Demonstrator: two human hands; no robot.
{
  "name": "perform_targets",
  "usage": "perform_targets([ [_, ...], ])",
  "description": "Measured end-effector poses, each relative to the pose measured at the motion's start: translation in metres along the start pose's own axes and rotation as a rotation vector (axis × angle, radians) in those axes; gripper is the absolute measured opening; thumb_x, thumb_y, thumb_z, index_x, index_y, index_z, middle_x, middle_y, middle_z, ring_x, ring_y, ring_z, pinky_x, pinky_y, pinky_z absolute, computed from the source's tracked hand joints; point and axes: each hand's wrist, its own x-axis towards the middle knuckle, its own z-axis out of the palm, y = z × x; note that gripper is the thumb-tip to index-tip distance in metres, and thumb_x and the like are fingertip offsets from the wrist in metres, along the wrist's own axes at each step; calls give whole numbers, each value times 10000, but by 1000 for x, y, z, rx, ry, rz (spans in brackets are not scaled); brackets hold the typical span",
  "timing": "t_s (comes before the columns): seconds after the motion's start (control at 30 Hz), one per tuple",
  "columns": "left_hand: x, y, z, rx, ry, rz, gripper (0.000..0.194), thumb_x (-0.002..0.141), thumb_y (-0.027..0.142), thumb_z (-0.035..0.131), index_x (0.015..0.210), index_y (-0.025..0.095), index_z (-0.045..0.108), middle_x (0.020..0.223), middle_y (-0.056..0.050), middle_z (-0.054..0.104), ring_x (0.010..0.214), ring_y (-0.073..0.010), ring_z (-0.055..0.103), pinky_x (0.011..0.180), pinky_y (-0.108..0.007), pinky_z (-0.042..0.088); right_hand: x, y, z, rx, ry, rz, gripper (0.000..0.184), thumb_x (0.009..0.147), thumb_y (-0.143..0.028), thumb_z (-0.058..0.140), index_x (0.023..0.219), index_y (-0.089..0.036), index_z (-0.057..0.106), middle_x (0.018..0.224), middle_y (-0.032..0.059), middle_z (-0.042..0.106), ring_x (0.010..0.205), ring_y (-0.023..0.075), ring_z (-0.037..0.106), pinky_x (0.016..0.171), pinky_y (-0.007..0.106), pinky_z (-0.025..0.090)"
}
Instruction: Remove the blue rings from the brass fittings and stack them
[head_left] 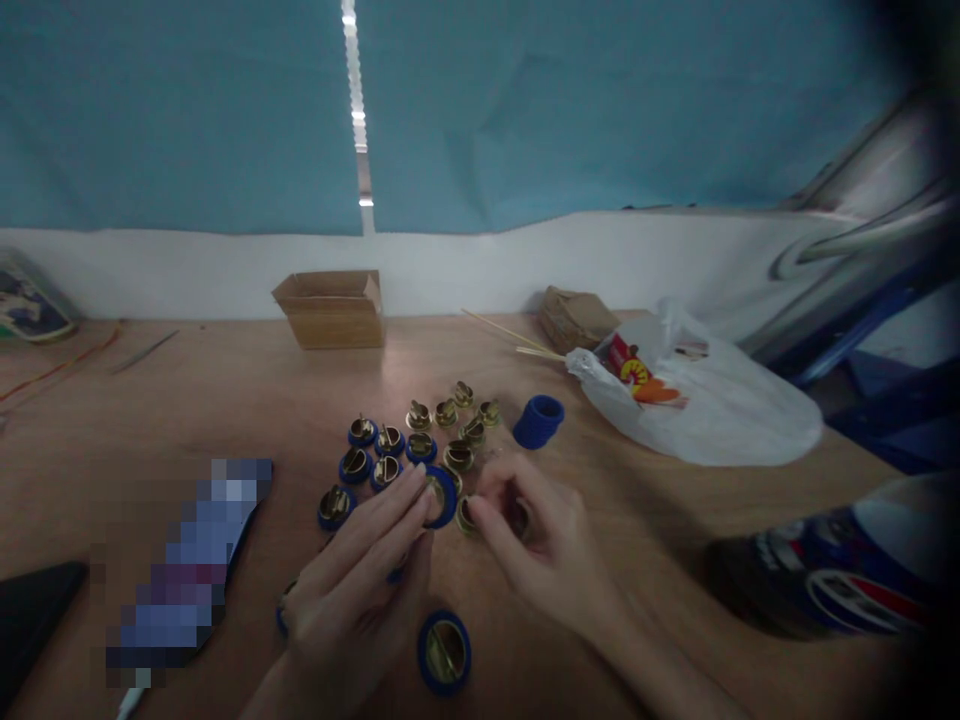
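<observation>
My left hand (360, 580) pinches a brass cap fitted with a blue ring (441, 496) at its fingertips, held on edge just above the wooden table (225, 400). My right hand (536, 545) is closed in a pinch beside it, touching a bare brass cap (466, 515). Beyond the hands lie several brass caps, some with blue rings (375, 450) on the left, some bare (457, 420) on the right. A stack of blue rings (538, 421) stands to the right of them. One ringed cap (445, 652) lies close to me.
An open cardboard box (334, 308) and a smaller brown box (576, 318) sit at the table's back. A white plastic bag (705, 400) with wooden sticks lies at the right. A dark flat object (37, 610) and a blurred-out item (187, 570) are at the left.
</observation>
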Motion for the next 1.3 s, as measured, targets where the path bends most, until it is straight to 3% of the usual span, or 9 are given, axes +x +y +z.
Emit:
perform_targets([
  [0.1, -1, 4, 2, -16, -43, 83, 563, 718, -113, 669, 1239, 90, 616, 1257, -87, 678, 1125, -177, 656, 1023, -258, 521, -4, -7, 5, 187, -161, 52, 37, 944, -250, 481, 940, -213, 485, 672, -53, 488, 548, 102, 490, 484, 214, 380],
  [0.17, -2, 5, 2, -30, -79, 92, 569, 721, -112, 649, 1254, 81, 601, 1288, -98, 655, 1177, -186, 624, 1044, -262, 503, -5, -6, 7, 268, -234, 95, 96, 984, -279, 423, 1023, -218, 487, 684, -52, 490, 569, 108, 502, 515, 225, 410],
  [0.33, -7, 6, -1, -142, -174, 18, 717, 746, -98, 557, 1413, 137, 442, 1455, -84, 510, 1320, -235, 502, 1108, -337, 445, -5, 3, 11, 430, -296, 193, 193, 1023, -322, 353, 1143, -224, 468, 680, -54, 487, 575, 111, 523, 538, 240, 447],
  [0.43, -8, 4, -2, -209, -180, -219, 667, 845, -30, 497, 1457, 203, 369, 1510, -68, 441, 1358, -219, 458, 1130, -343, 409, -5, 4, 11, 404, -307, 184, 201, 1028, -309, 347, 1167, -227, 468, 709, -41, 523, 603, 113, 548, 576, 253, 462],
  [0.57, -3, 1, -1, -340, -260, -633, 412, 969, 153, 447, 1369, 245, 473, 1366, -65, 599, 1243, -188, 581, 1023, -296, 505, -4, 3, 9, 329, -333, 133, 188, 1021, -268, 369, 1164, -245, 489, 761, -27, 543, 647, 119, 554, 599, 260, 458],
  [0.73, 2, -1, 1, -487, -313, -801, 272, 953, 263, 528, 1216, 265, 598, 1251, -47, 678, 1121, -195, 661, 941, -292, 553, -3, 5, 11, 297, -314, 131, 186, 1011, -251, 392, 1163, -254, 500, 786, -23, 564, 653, 121, 558, 604, 265, 448],
  [0.9, 4, 2, 2, -589, -302, -899, 214, 916, 271, 589, 1122, 233, 628, 1147, -55, 722, 1042, -200, 696, 881, -287, 577, -3, 7, 12, 312, -264, 198, 157, 1011, -316, 398, 1105, -248, 504, 675, -50, 520, 589, 122, 532, 547, 254, 418],
  [1.07, 7, 3, 2, -602, -267, -947, 181, 893, 263, 610, 1059, 200, 640, 1113, -74, 733, 1034, -221, 701, 865, -310, 589, -3, 1, 9, 327, -270, 195, 131, 973, -265, 447, 1091, -251, 502, 758, -34, 542, 659, 122, 546, 583, 251, 439],
  [1.3, 7, 2, 3, -618, -267, -901, 161, 899, 216, 592, 1055, 203, 630, 1054, -69, 750, 972, -208, 726, 838, -313, 606, -4, -1, 14, 367, -237, 194, 342, 823, -191, 643, 1117, -265, 484, 781, -45, 561, 594, 104, 524, 497, 218, 412],
])
